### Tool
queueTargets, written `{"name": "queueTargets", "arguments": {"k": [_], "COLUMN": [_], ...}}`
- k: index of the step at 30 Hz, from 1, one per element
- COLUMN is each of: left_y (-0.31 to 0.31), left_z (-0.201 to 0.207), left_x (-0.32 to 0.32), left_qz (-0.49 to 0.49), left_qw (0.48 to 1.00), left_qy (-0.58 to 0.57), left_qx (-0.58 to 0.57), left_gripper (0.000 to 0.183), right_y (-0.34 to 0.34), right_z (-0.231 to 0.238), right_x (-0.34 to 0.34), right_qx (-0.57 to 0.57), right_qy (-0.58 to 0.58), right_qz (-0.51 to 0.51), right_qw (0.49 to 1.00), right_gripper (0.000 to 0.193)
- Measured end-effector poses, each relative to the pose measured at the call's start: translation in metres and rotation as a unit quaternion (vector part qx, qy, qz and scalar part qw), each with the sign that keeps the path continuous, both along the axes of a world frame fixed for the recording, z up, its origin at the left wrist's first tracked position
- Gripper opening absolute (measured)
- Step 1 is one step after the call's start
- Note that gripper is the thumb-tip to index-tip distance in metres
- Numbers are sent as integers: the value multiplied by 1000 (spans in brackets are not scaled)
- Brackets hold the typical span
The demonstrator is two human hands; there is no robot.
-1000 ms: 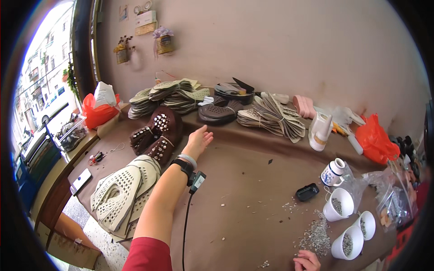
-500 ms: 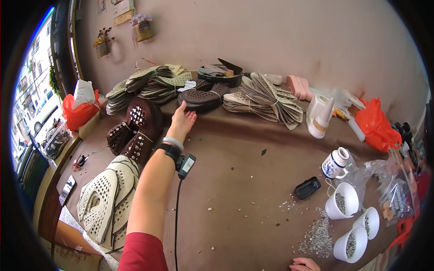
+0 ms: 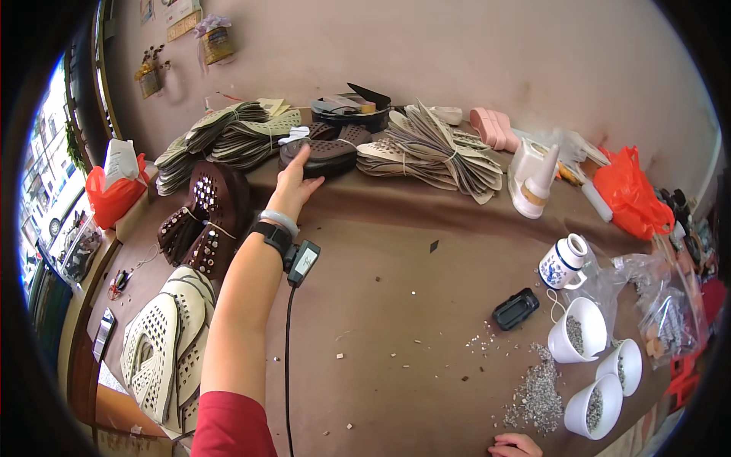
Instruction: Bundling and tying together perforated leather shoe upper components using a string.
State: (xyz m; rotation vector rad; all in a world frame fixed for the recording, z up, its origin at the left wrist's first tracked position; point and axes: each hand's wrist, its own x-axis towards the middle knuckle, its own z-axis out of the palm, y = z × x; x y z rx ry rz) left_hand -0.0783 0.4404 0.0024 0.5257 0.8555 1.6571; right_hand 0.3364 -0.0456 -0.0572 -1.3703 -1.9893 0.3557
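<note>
My left hand (image 3: 293, 181) reaches to the back of the table, thumb up and fingers apart. It is at the front edge of a banded bundle of dark brown perforated shoe uppers (image 3: 329, 154), seemingly touching it but not closed round it. Left of my forearm stand dark brown uppers (image 3: 209, 186) set with shiny studs. Nearer lies a fanned stack of cream perforated uppers (image 3: 156, 343). At the lower edge, only part of my right hand (image 3: 515, 445) shows, fingers slightly apart and nothing visible in them, near a spread of small silvery pieces (image 3: 537, 392).
White cups (image 3: 577, 330) with small grey pieces stand at the right, beside a black tray (image 3: 515, 308) and a blue-and-white mug (image 3: 562, 261). Along the back lie banded cream uppers (image 3: 434, 156), a white bottle (image 3: 533, 179) and a red bag (image 3: 632, 190). A cable (image 3: 288, 365) hangs from my left wrist.
My left hand has moved forward, up to the dark brown bundle, its thumb now overlapping the bundle's front. The whole view has shifted a little. My right hand stays at the lower edge.
</note>
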Motion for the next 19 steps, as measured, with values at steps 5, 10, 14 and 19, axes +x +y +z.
{"name": "queueTargets", "arguments": {"k": [5,10,14,19], "left_y": [0,-48,-114,-195], "left_z": [-10,-8,2,40], "left_x": [-12,-15,-43,-72], "left_qz": [55,27,-20,-7], "left_qw": [997,998,997,991], "left_qy": [-2,7,18,122], "left_qx": [-47,-60,-78,-47], "left_gripper": [34,30,30,38], "right_y": [4,0,0,-3], "right_z": [-3,1,4,4], "right_x": [-2,-2,-4,-4], "right_qx": [-2,8,-1,0], "right_qy": [-3,3,17,23], "right_qz": [5,8,7,7], "right_qw": [1000,1000,1000,1000], "right_gripper": [13,13,12,12]}}
